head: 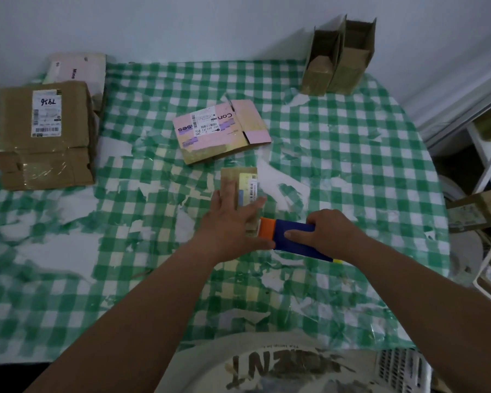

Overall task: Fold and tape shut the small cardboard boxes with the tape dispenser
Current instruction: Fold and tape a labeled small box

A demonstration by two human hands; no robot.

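- My left hand (233, 222) lay flat, fingers straight, pressing on the small cardboard box (240, 191) at the middle of the checked tablecloth (352, 154).
- My right hand (328, 232) gripped the blue tape dispenser (292, 236), whose orange end touched the box's near edge.
- The box's white barcode label was too small for me to read.
- Behind it lay a flattened pink box (219, 131) printed "Con" and "ses".
- Far left, a taped brown parcel (44, 134) carried a label with handwritten "7956".
- Two open brown boxes (339, 63) stood at the far right corner.
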